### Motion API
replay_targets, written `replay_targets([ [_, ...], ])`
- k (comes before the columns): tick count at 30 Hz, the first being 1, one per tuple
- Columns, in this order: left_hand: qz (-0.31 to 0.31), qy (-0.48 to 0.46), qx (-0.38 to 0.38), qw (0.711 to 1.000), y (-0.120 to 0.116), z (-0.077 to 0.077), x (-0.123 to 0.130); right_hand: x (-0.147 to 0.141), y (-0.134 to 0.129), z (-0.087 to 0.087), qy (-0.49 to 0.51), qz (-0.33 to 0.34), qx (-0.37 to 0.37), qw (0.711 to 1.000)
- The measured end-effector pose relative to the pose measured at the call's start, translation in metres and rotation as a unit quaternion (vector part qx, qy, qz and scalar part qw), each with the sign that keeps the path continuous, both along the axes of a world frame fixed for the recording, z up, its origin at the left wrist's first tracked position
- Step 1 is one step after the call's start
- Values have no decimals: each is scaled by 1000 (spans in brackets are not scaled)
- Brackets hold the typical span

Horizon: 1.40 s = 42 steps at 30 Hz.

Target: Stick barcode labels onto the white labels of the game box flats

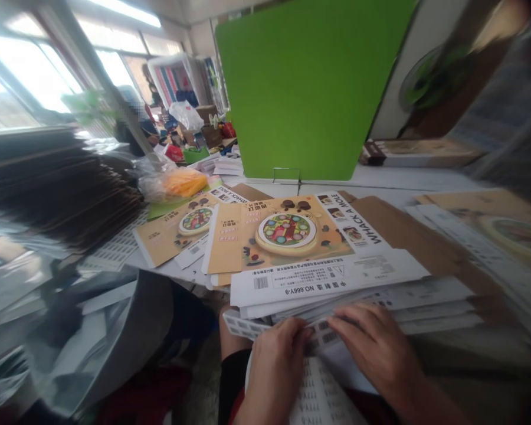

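Note:
Near the table's front edge, my left hand (278,360) is closed, its fingers pinching a strip of barcode stickers (245,326). My right hand (374,339) has its thumb and fingertips closed on the right part of the same strip. Beneath my hands, a white label sheet (318,392) printed with rows of "777Y" hangs over my lap. Just beyond lies a pile of flattened printed cartons, the top "WHACK A MOLE" carton (287,230) showing a pizza-like picture. Its white side flap (327,277), with a barcode, is closest to my fingers.
Left of the pile lies another printed carton (181,227), with an orange bundle in clear plastic (183,183) behind it. A grey bin (128,336) of paper scraps stands at left, below stacked dark boards (48,183). A green board (310,88) rises behind; more cartons (504,218) lie right.

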<state>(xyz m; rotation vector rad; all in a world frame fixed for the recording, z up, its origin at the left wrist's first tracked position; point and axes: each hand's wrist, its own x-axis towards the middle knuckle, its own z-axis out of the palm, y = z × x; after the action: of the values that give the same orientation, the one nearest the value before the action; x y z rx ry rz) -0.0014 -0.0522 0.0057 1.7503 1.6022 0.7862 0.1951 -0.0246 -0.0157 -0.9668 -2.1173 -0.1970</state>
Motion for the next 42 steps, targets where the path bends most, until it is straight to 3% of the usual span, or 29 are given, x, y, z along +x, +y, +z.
replay_targets([
  [4,4,0,-6,1000,3,-3,-1,-4,-3,-7,20,31,-1,999],
  [9,29,25,-36,999,3,-4,-10,-7,5,10,104,46,-120,986],
  [15,55,36,-74,995,-3,1,-22,-41,56,45,110,92,-297,944],
  [18,72,82,-81,991,-3,-2,-29,-76,85,49,99,146,-396,901],
  [21,70,88,-96,989,-3,-5,-37,-103,106,45,62,170,-450,874],
  [29,65,83,-83,991,0,-3,-45,-114,119,36,10,159,-474,866],
  [42,49,92,-124,987,3,2,-47,-116,117,30,-31,131,-437,889],
])
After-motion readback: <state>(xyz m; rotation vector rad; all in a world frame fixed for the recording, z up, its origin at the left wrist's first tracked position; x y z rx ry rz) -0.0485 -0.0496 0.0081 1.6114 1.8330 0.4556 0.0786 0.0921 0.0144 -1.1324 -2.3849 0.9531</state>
